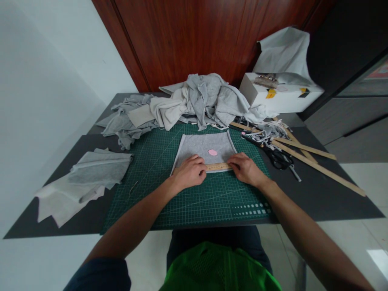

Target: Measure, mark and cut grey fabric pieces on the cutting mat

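We see a grey fabric piece [206,151] lying flat on the green cutting mat [188,202], with a wooden ruler [218,166] laid across its near edge. Our left hand [189,171] presses down on the ruler's left end and the cloth, fingers curled flat rather than gripping. Our right hand [246,169] presses the ruler's right end likewise. A pink chalk [212,152] rests on the fabric just beyond the ruler, between the hands. Black scissors [277,155] lie to the right, near long wooden sticks [318,167]. A heap of grey cloth [194,101] sits at the far side.
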